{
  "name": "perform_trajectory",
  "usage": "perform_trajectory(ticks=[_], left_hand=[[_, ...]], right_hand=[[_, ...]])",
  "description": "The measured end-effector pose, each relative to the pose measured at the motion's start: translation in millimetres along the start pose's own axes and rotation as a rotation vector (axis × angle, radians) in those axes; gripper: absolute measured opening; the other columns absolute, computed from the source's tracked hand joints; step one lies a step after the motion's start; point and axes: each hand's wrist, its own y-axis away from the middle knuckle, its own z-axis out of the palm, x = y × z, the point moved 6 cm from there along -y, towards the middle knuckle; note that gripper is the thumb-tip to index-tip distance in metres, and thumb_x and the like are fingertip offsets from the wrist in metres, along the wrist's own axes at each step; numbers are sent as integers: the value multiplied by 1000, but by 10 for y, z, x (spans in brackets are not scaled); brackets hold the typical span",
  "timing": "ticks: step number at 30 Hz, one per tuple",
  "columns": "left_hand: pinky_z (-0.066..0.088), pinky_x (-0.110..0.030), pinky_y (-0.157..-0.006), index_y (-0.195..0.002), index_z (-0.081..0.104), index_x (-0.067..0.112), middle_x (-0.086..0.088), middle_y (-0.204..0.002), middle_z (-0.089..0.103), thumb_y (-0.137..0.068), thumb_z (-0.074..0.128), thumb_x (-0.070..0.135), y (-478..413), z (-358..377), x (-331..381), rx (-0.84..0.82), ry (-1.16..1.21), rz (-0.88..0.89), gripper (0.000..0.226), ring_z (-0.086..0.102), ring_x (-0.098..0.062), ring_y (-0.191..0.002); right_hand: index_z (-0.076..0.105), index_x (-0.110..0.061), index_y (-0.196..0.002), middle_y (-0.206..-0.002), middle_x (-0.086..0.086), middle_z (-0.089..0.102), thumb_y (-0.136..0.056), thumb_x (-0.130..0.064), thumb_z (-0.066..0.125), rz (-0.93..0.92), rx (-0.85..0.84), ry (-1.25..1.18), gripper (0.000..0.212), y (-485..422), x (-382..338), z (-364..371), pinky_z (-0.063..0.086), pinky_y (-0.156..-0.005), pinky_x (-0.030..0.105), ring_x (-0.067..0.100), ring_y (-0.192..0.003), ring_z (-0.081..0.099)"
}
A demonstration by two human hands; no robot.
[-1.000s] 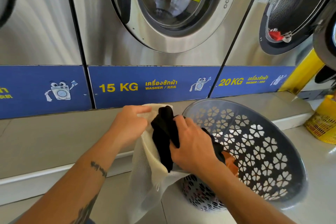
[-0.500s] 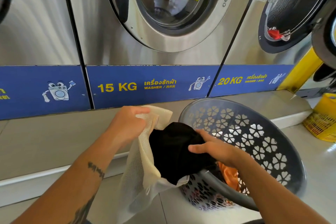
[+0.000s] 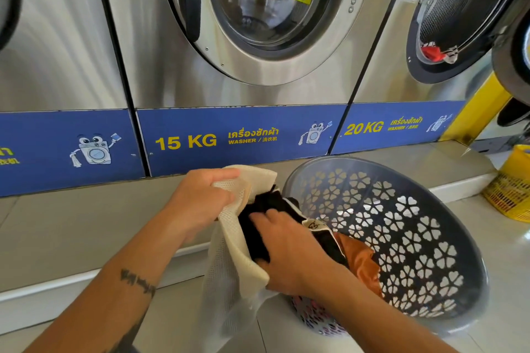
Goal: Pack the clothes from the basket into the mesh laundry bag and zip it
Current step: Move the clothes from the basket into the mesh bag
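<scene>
Head view: my left hand (image 3: pixel 200 203) grips the bag (image 3: pixel 229 266) rim, holding its mouth open at the basket's (image 3: pixel 372 198) left edge; my right hand (image 3: pixel 289 255) clutches the black cloth (image 3: pixel 266 202) in that mouth. I should push deep, then fetch the orange cloth (image 3: pixel 358 261).

The cream mesh laundry bag (image 3: pixel 229 252) hangs with its mouth open, touching the basket's left side. The left hand (image 3: pixel 200 200) grips its top edge. A black garment (image 3: pixel 258 226) sits half inside the mouth, held by the right hand (image 3: pixel 289 252). The dark grey round basket (image 3: pixel 401 223), pierced with flower-shaped holes, stands tilted. An orange garment (image 3: pixel 358 264) lies inside at its near rim.
</scene>
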Motion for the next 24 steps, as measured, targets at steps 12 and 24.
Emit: perform_trajectory(ticks=[12,24], left_hand=[[55,-30,-77,-125,64,39,6,-138,53,-81,58,7,-83,35,-123,7,-108,-30,55,60,-4,-92],[56,-33,-83,-125,63,42,9,-137,56,-79,58,5,-43,56,-133,-4,-99,-62,59,60,-1,-92]], right_hand=[[11,-49,-153,-156,6,28,-77,-57,70,354,-131,-331,96,5,991,97,36,-116,52,33,-143,32],[62,-32,-125,-108,-8,63,-80,-30,60,-107,246,-134,45,-12,176,-248,53,-78,37,17,-99,60]])
